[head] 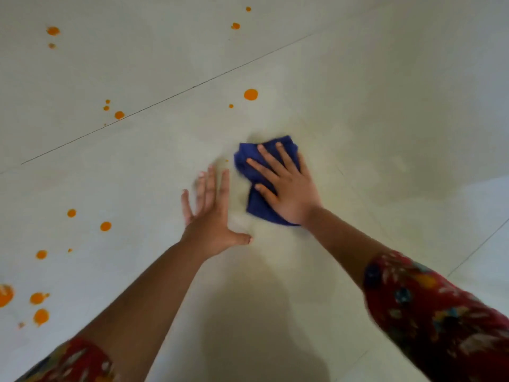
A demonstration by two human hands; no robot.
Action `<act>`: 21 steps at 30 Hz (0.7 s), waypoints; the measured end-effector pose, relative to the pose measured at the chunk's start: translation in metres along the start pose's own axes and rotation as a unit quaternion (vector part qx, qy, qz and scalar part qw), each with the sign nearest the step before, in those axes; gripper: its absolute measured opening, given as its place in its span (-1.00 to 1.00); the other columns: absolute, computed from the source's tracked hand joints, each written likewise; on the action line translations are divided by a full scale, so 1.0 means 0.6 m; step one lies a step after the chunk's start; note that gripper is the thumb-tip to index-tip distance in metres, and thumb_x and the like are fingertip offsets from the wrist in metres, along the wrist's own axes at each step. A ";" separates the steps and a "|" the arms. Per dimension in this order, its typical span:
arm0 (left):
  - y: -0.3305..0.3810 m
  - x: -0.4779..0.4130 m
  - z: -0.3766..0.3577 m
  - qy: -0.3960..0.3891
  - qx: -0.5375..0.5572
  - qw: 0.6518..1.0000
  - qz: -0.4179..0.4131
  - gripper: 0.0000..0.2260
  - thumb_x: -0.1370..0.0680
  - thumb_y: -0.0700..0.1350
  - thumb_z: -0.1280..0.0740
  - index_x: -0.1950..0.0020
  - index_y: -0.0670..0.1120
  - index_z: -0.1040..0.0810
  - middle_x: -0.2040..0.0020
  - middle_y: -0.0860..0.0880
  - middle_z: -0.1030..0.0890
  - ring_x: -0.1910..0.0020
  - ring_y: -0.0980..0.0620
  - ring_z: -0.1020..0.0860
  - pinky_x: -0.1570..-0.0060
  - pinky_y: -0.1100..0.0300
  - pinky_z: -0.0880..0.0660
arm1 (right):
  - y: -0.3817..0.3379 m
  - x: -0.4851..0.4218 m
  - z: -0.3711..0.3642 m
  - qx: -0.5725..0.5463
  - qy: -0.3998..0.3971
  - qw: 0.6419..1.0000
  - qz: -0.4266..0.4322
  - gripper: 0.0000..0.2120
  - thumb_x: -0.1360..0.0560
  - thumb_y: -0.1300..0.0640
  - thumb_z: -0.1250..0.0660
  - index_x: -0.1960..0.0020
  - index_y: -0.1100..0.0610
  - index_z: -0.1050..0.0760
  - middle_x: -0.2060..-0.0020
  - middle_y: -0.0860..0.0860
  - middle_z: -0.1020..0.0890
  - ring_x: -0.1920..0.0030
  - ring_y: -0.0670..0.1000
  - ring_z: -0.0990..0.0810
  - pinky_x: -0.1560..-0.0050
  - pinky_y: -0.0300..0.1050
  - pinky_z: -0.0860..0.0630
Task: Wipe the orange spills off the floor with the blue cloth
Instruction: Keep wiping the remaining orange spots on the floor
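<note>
Progress: partial | right hand flat, fingers spread, pressing blue cloth at frame centre | left hand open beside it on floor | orange spills remain: above cloth, upper left, lower left.

A thin dark joint line is seen running diagonally; red floral sleeves are shown at both lower corners.

About nineteen orange spills, one blue cloth, two hands.
</note>
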State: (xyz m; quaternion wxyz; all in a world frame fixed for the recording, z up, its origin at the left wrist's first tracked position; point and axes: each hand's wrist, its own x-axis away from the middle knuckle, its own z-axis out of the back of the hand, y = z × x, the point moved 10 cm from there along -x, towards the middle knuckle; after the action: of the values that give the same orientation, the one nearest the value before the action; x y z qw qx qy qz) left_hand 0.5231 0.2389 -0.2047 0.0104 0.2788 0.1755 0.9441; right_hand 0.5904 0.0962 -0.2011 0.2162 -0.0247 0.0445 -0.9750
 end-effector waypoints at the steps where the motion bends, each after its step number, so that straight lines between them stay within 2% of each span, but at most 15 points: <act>1: -0.033 0.019 0.000 0.011 -0.003 1.000 0.028 0.27 -0.20 0.41 -0.43 -0.48 0.08 0.48 -0.44 0.06 0.55 -0.45 0.05 0.50 -0.40 -0.13 0.40 | 0.011 0.008 0.000 -0.001 0.004 1.000 0.006 -0.49 -0.60 -0.22 0.04 -0.53 -0.19 -0.14 -0.55 -0.10 -0.15 -0.56 0.09 -0.05 -0.50 0.19 0.01; 4: -0.086 0.062 -0.016 0.010 -0.016 0.998 0.057 0.26 -0.14 0.60 -0.23 -0.46 0.08 0.53 -0.42 0.11 0.57 -0.43 0.11 0.52 -0.41 -0.20 0.39 | 0.068 -0.017 0.008 -0.004 0.004 0.997 -0.076 -0.50 -0.62 -0.19 0.05 -0.55 -0.18 -0.10 -0.56 -0.12 -0.11 -0.57 0.07 0.01 -0.51 0.21 0.02; 6: -0.093 0.065 -0.020 0.024 -0.012 0.998 0.051 0.24 -0.14 0.62 -0.17 -0.45 0.09 0.53 -0.44 0.12 0.55 -0.43 0.12 0.51 -0.41 -0.22 0.38 | 0.073 -0.063 0.009 -0.022 0.010 0.989 -0.143 -0.50 -0.63 -0.18 0.05 -0.56 -0.17 -0.05 -0.57 -0.12 -0.04 -0.58 0.06 0.07 -0.51 0.23 0.09; 7: -0.092 0.062 -0.019 0.031 -0.008 0.998 0.050 0.23 -0.14 0.62 -0.17 -0.45 0.09 0.53 -0.45 0.12 0.54 -0.44 0.12 0.50 -0.40 -0.22 0.39 | 0.053 -0.086 0.008 -0.026 0.013 0.988 -0.151 -0.49 -0.62 -0.19 0.06 -0.56 -0.16 -0.06 -0.57 -0.11 -0.04 -0.58 0.07 0.06 -0.51 0.24 0.10; 9: -0.087 0.060 -0.017 0.030 -0.005 0.998 0.048 0.23 -0.14 0.62 -0.18 -0.47 0.09 0.50 -0.45 0.13 0.53 -0.44 0.12 0.50 -0.40 -0.22 0.39 | -0.026 -0.112 0.005 -0.030 0.021 0.995 -0.088 -0.46 -0.58 -0.22 0.08 -0.54 -0.15 -0.15 -0.56 -0.08 -0.13 -0.57 0.13 -0.03 -0.48 0.30 0.01; 12: -0.093 0.059 -0.024 0.013 -0.014 0.999 0.037 0.25 -0.15 0.61 -0.20 -0.49 0.06 0.48 -0.41 0.11 0.58 -0.43 0.10 0.52 -0.40 -0.21 0.41 | -0.162 -0.023 -0.016 0.007 -0.005 0.991 0.130 -0.48 -0.61 -0.19 0.05 -0.54 -0.13 -0.14 -0.55 -0.07 -0.18 -0.56 0.13 -0.06 -0.49 0.25 -0.02; 14: -0.092 0.057 -0.023 0.008 -0.017 0.999 0.028 0.30 -0.11 0.61 -0.24 -0.47 0.05 0.51 -0.42 0.09 0.59 -0.43 0.07 0.53 -0.41 -0.20 0.41 | -0.128 0.051 -0.015 0.003 -0.016 0.987 0.161 -0.50 -0.63 -0.17 0.05 -0.55 -0.12 -0.11 -0.55 -0.07 -0.16 -0.57 0.11 -0.03 -0.51 0.20 0.01; 16: -0.092 0.057 -0.023 0.009 -0.016 0.999 0.027 0.33 -0.09 0.60 -0.27 -0.46 0.05 0.54 -0.42 0.07 0.59 -0.42 0.06 0.54 -0.40 -0.19 0.42 | -0.013 0.070 -0.004 0.005 -0.007 0.997 0.077 -0.51 -0.63 -0.18 0.07 -0.54 -0.14 -0.12 -0.55 -0.04 -0.19 -0.56 0.14 -0.06 -0.49 0.24 -0.03; 18: -0.091 0.059 -0.024 0.009 -0.015 0.999 0.030 0.34 -0.08 0.60 -0.26 -0.45 0.05 0.55 -0.42 0.06 0.59 -0.41 0.06 0.55 -0.39 -0.18 0.43 | 0.124 0.057 0.011 -0.006 0.003 0.996 -0.094 -0.50 -0.60 -0.20 0.09 -0.53 -0.19 -0.09 -0.56 -0.04 -0.15 -0.56 0.14 -0.03 -0.49 0.26 0.00; 20: -0.091 0.057 -0.022 0.013 -0.013 0.999 0.030 0.33 -0.07 0.61 -0.25 -0.45 0.05 0.55 -0.42 0.05 0.59 -0.41 0.07 0.55 -0.39 -0.17 0.43 | 0.194 0.030 0.019 -0.039 0.012 0.966 -0.254 -0.49 -0.61 -0.21 0.11 -0.55 -0.19 -0.04 -0.58 -0.08 -0.03 -0.57 0.11 0.08 -0.51 0.23 0.11; 21: -0.090 0.056 -0.022 0.014 -0.008 0.999 0.031 0.33 -0.06 0.61 -0.24 -0.45 0.06 0.54 -0.43 0.05 0.58 -0.41 0.07 0.55 -0.39 -0.16 0.44 | 0.185 0.014 0.020 -0.045 0.018 0.955 -0.293 -0.48 -0.62 -0.20 0.12 -0.56 -0.18 -0.02 -0.58 -0.09 -0.01 -0.57 0.11 0.10 -0.51 0.22 0.15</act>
State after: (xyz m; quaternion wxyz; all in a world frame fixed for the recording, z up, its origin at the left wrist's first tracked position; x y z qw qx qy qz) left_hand 0.4834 0.2895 -0.2156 -0.0186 0.2703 0.1591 0.9494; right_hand 0.6302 -0.0084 -0.1995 -0.0806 -0.0288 0.0826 -0.9929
